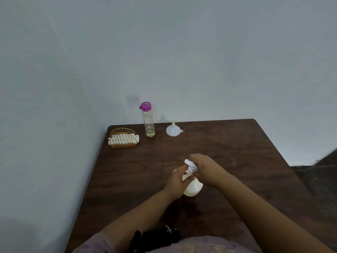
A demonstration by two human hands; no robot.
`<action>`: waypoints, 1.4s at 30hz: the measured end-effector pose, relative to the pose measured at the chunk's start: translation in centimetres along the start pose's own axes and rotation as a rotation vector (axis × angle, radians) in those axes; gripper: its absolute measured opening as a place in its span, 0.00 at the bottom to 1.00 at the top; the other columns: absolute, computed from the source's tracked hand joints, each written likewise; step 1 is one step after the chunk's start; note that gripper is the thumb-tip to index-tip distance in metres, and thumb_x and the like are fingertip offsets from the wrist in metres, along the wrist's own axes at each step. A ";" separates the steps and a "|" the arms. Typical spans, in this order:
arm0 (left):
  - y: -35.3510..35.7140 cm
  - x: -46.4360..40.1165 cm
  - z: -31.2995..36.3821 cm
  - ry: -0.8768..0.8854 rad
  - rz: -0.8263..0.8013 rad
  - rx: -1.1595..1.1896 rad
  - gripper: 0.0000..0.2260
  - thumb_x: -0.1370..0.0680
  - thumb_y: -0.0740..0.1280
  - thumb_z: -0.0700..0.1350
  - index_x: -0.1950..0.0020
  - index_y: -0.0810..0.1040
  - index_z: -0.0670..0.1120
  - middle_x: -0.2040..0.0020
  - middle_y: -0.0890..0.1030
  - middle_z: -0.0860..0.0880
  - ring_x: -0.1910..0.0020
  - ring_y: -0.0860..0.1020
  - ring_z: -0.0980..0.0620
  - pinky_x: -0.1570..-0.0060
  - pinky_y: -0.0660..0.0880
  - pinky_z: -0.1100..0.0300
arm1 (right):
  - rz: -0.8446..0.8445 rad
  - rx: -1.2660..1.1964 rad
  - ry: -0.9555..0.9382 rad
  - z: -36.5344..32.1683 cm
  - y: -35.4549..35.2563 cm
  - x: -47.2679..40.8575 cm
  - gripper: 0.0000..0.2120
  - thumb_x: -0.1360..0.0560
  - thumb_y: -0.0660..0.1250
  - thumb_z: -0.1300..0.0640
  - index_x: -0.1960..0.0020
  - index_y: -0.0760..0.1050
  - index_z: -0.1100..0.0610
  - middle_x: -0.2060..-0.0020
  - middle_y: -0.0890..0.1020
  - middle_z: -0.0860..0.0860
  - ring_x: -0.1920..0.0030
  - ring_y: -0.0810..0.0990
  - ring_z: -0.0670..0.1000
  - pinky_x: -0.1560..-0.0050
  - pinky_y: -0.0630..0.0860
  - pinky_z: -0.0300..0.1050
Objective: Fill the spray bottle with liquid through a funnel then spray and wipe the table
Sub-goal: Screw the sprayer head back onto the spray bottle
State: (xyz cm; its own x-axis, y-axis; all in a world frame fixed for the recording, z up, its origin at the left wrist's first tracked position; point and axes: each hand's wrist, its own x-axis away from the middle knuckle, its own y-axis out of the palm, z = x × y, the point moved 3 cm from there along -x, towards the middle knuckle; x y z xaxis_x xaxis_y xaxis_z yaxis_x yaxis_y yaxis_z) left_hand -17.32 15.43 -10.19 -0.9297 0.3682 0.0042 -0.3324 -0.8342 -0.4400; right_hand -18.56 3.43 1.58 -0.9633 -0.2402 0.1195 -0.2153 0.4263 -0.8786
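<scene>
We're looking down at a dark wood table (228,143) w/ both hands at its middle. The white spray bottle (193,188) is standing upright on the tabletop, approx. centre, between our two hands. Our left hand (177,181) is wrapping around the bottle's body from the left side — fingers curling round it just below the neck. Our right hand (206,169) is coming in from the right and over the top, fingers closing on the white spray head (190,166), w/ the nozzle end poking out to the left past the knuckles. Whether the head is seated tight on the neck or loose, we can't tell; the hands are covering the joint.

At the far edge of the table, well apart from the hands, the white funnel (172,130) is sitting wide end down, spout pointing up. Just left of it the clear bottle (149,123) w/ a purple cap is standing upright, holding a small amt of pale liquid at the bottom. Further left, near the table's back-left corner, a gold wire holder (123,138) is holding white napkins (122,139).

A pale wall is running behind & to the left of the table — darker floor is showing at the right.
</scene>
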 end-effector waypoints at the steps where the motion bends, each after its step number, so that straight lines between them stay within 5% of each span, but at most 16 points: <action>1: -0.1 0.0 0.1 -0.015 -0.009 0.031 0.20 0.26 0.63 0.61 0.39 0.78 0.52 0.43 0.81 0.54 0.42 0.78 0.55 0.41 0.74 0.59 | -0.026 0.024 0.010 -0.1 0.2 -0.1 0.06 0.24 0.65 0.62 0.47 0.73 0.59 0.53 0.76 0.50 0.52 0.76 0.51 0.52 0.73 0.44; 7: 0.2 -0.3 -0.5 -0.042 -0.038 0.061 0.21 0.25 0.64 0.61 0.37 0.77 0.53 0.40 0.81 0.55 0.39 0.77 0.55 0.37 0.73 0.57 | -0.073 0.079 0.084 0.1 0.1 -1.0 0.08 0.26 0.69 0.59 0.49 0.72 0.58 0.54 0.77 0.52 0.53 0.77 0.52 0.52 0.75 0.45; 16: -0.3 0.2 0.6 0.011 -0.006 0.009 0.12 0.23 0.64 0.49 0.40 0.76 0.55 0.49 0.80 0.63 0.46 0.77 0.66 0.46 0.70 0.73 | -0.038 0.182 0.142 -1.0 1.3 -0.8 0.07 0.24 0.65 0.60 0.53 0.66 0.55 0.54 0.75 0.53 0.53 0.77 0.52 0.58 0.68 0.42; 22: 0.0 -0.4 -0.8 -0.035 -0.038 -0.015 0.16 0.23 0.64 0.61 0.37 0.76 0.58 0.42 0.82 0.58 0.41 0.78 0.55 0.40 0.75 0.51 | -0.077 0.039 0.272 0.7 -0.2 -1.6 0.11 0.27 0.70 0.53 0.53 0.70 0.57 0.55 0.75 0.51 0.58 0.74 0.48 0.65 0.68 0.36; 26: -0.2 -0.2 -0.2 -0.027 -0.037 -0.052 0.13 0.23 0.66 0.53 0.39 0.77 0.53 0.45 0.81 0.61 0.45 0.78 0.63 0.41 0.74 0.62 | -0.069 0.127 0.250 -0.5 1.2 -1.2 0.09 0.25 0.67 0.60 0.45 0.72 0.57 0.48 0.78 0.52 0.51 0.78 0.52 0.57 0.72 0.41; 30: -0.5 0.0 0.0 0.013 0.001 -0.068 0.11 0.22 0.67 0.42 0.40 0.77 0.52 0.50 0.77 0.66 0.49 0.75 0.73 0.49 0.69 0.76 | -0.062 0.168 0.204 -1.1 1.4 -1.2 0.05 0.24 0.64 0.62 0.50 0.69 0.56 0.50 0.78 0.53 0.50 0.78 0.54 0.57 0.69 0.43; 33: -0.7 -0.2 0.5 0.023 -0.006 -0.056 0.09 0.21 0.68 0.48 0.41 0.77 0.54 0.49 0.81 0.63 0.46 0.78 0.66 0.46 0.72 0.69 | -0.095 0.104 0.252 0.1 0.5 -1.7 0.08 0.26 0.68 0.56 0.51 0.70 0.57 0.55 0.74 0.51 0.57 0.74 0.49 0.60 0.68 0.40; 37: -0.5 -0.4 -0.1 0.001 -0.012 -0.061 0.19 0.25 0.64 0.62 0.37 0.77 0.56 0.43 0.81 0.59 0.43 0.78 0.56 0.42 0.76 0.51 | -0.085 0.005 0.313 0.9 0.1 -1.9 0.13 0.27 0.70 0.53 0.50 0.74 0.60 0.57 0.74 0.50 0.60 0.73 0.47 0.68 0.67 0.35; 42: -0.7 -0.1 0.8 0.034 -0.023 -0.093 0.20 0.26 0.62 0.60 0.39 0.78 0.53 0.45 0.82 0.57 0.45 0.79 0.56 0.44 0.76 0.54 | -0.112 0.186 0.248 -0.7 1.0 -1.5 0.09 0.26 0.68 0.60 0.53 0.68 0.55 0.52 0.76 0.52 0.57 0.72 0.50 0.60 0.70 0.41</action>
State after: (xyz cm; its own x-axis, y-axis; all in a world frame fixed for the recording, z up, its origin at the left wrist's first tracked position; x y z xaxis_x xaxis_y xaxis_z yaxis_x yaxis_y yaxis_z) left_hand -17.15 15.67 -9.19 -0.9157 0.4015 -0.0145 -0.3356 -0.7844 -0.5217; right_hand -17.40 4.79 0.86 -0.9498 -0.0474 0.3093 -0.3115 0.2370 -0.9202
